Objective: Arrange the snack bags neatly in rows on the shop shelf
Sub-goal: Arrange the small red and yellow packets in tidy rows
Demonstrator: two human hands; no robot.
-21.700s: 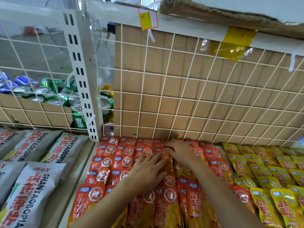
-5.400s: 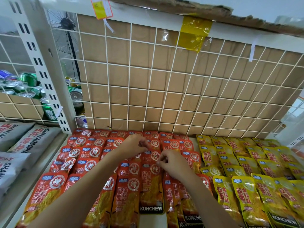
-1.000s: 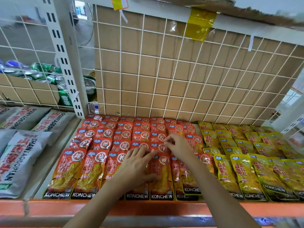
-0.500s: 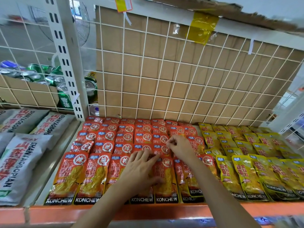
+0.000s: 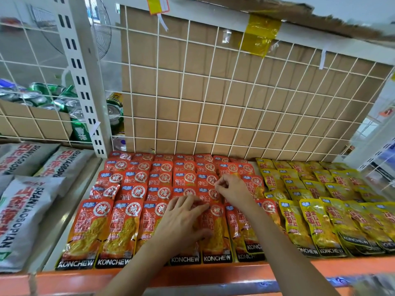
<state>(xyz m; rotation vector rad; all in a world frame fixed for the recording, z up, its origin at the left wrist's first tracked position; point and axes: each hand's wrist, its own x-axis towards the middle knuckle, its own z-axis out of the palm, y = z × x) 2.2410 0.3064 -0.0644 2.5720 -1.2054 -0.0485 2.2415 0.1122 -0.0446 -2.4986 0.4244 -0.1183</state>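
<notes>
Red-orange snack bags [image 5: 130, 212] lie in overlapping rows on the shop shelf [image 5: 192, 274], with yellow snack bags [image 5: 310, 223] in rows to their right. My left hand [image 5: 183, 221] rests flat, fingers spread, on a front-row red bag [image 5: 215, 233]. My right hand [image 5: 233, 189] has its fingers curled and pinches the top edge of a red bag one row behind, near the middle of the red block. The bags under both hands and forearms are partly hidden.
A white wire grid backed by cardboard [image 5: 235, 103] closes the shelf's rear. A white slotted upright [image 5: 83, 77] stands at the left, with drink cans [image 5: 53, 97] behind it. Large grey-white bags [image 5: 27, 208] fill the neighbouring bay at the left.
Both hands stay on the middle red bags; the right hand's fingers have shifted slightly at the bag's top edge. Over the earlier frames the view has drawn back, showing the shelf's orange front edge.
</notes>
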